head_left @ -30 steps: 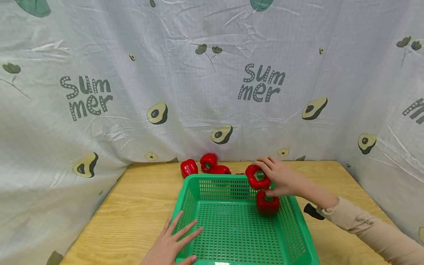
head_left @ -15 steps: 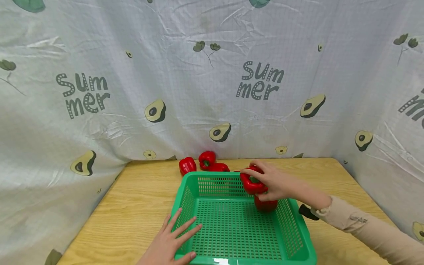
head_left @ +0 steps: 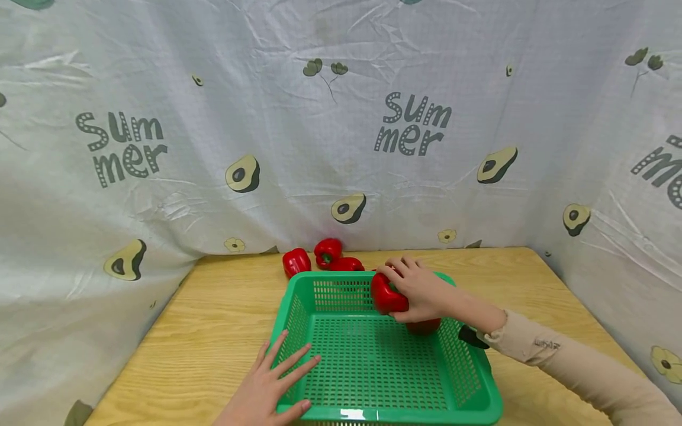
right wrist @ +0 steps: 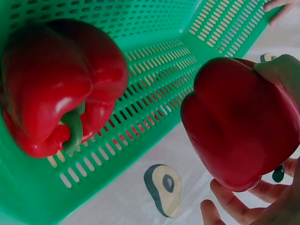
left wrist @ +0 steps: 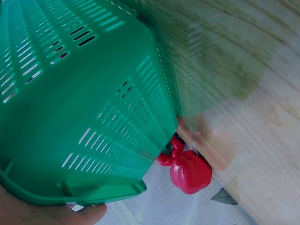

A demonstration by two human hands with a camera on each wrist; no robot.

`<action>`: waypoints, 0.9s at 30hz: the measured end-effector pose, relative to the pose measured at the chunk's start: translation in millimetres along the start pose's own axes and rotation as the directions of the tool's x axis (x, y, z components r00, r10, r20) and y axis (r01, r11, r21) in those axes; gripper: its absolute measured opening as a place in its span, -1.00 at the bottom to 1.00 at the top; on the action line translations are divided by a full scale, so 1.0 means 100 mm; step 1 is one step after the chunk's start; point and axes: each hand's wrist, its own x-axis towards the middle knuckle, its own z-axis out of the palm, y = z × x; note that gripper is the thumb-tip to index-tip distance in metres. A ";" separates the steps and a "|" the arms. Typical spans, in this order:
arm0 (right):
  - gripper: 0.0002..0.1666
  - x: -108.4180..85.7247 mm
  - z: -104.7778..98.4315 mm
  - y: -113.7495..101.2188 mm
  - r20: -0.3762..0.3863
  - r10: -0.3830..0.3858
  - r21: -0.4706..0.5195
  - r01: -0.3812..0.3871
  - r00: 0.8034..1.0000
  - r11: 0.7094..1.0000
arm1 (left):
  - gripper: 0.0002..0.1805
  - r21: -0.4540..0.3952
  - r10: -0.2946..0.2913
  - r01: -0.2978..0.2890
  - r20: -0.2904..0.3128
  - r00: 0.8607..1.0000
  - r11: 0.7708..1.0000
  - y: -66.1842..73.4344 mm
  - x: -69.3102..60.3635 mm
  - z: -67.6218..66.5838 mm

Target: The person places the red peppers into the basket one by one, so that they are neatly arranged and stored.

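My right hand (head_left: pixel 423 291) grips a red bell pepper (head_left: pixel 386 294) above the far right part of a green plastic basket (head_left: pixel 394 416). The right wrist view shows fingers and thumb curled round this held pepper (right wrist: pixel 241 124). Partly hidden under the right hand, another red bell pepper (head_left: pixel 423 326) stands in the basket's far right corner; its green stem shows in the right wrist view, on that basket pepper (right wrist: pixel 61 84). My left hand (head_left: pixel 263 384) rests on the basket's left rim with fingers spread and straight.
Behind the basket lie several red bell peppers, among them a left one (head_left: pixel 296 262), a rear one (head_left: pixel 327 252) and one partly hidden by the rim (head_left: pixel 347 264). The wooden table (head_left: pixel 224 319) ends at a hanging patterned cloth (head_left: pixel 288 130).
The right hand has moved left with its pepper and lowered it slightly relative to the basket's far rim. The left hand stays on the left rim. The view has shifted slightly.
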 end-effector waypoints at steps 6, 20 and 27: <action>-0.12 0.04 0.05 -0.03 0.027 -0.023 -0.058 0.024 0.999 0.998 | -0.31 0.008 0.011 -0.011 -0.009 1.000 1.000 0.00 0.00 -0.01; -0.26 0.10 0.18 -0.14 0.132 -0.074 -0.127 0.091 0.989 0.988 | -0.30 0.026 0.003 -0.004 0.025 1.000 1.000 0.01 0.02 -0.03; -0.23 0.13 0.27 -0.14 0.177 -0.082 -0.164 0.111 0.981 0.980 | -0.33 0.027 0.000 -0.001 0.017 1.000 1.000 0.01 0.03 -0.04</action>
